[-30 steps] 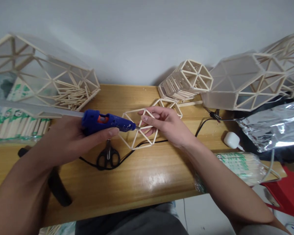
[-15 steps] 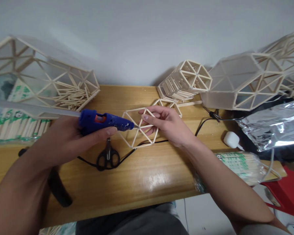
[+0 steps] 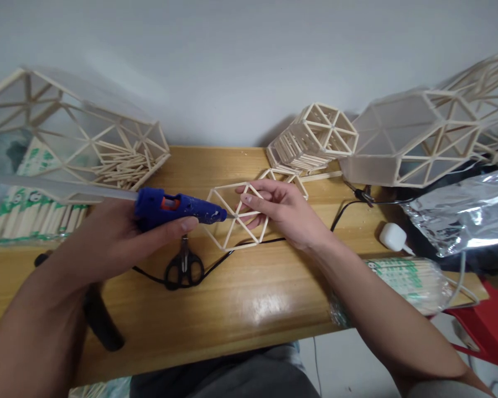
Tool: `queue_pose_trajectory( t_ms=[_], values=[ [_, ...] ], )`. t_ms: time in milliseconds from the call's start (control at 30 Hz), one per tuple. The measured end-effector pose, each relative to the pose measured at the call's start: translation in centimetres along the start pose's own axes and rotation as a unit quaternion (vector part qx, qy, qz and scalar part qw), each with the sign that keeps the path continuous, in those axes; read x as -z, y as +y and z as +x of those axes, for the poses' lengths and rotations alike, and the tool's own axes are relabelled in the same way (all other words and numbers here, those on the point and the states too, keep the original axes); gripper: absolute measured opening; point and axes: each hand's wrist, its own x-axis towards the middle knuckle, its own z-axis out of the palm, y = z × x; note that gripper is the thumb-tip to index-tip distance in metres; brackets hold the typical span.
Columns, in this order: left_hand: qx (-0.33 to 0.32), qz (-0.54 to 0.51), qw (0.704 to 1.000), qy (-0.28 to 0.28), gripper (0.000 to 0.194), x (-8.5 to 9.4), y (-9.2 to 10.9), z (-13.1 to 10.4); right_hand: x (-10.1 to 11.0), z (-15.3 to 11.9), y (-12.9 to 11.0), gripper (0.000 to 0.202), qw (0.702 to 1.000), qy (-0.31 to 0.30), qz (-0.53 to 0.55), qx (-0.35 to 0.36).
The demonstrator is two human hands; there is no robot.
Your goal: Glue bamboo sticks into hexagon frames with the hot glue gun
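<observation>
My left hand is wrapped round a blue glue gun with a long pale glue stick running out of its rear. The gun's tip meets the centre joint of a hexagonal frame of wooden sticks. Thumb and fingers of my right hand pinch that frame at its right side and hold it above the table. Below the glue gun lie black scissors, handles toward me.
A stick lattice with loose sticks stands back left. Behind the frame are a small stick tower and another hexagon. Stick packs, a white plug, foil and a black cable lie right.
The view has shifted very slightly. Both hands, the glue gun and the hexagonal frame keep nearly the same places.
</observation>
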Motion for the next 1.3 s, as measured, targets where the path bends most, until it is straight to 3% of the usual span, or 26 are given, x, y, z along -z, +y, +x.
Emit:
queue_pose_trajectory(
  t_ms=[200,400,467,667,933,1300],
  values=[
    [0.008,-0.023,0.998,0.057,0.039,-0.4,-0.5,-0.3,0.0,0.0,0.0,0.034,1.000,-0.002,0.011,0.005],
    [0.048,-0.122,0.956,0.261,0.027,-1.8,-0.1,0.1,-0.1,0.1,0.2,0.038,0.997,-0.005,0.067,0.025],
    [0.069,-0.115,0.945,0.298,0.024,-2.6,0.2,0.3,-0.3,-0.1,0.2,0.036,0.997,-0.025,0.075,0.006],
    [0.113,-0.146,0.942,0.280,0.028,-4.4,0.6,0.7,-1.0,-0.6,-0.1,0.035,0.996,-0.070,0.058,-0.024],
    [0.132,-0.173,0.944,0.250,0.030,-4.4,0.8,0.6,-0.9,-0.4,0.5,0.050,0.997,-0.064,0.027,-0.022],
    [0.126,-0.173,0.936,0.279,0.029,-4.5,0.9,0.5,-1.2,-0.8,-0.4,0.041,0.997,-0.072,0.006,-0.035]
  ],
)
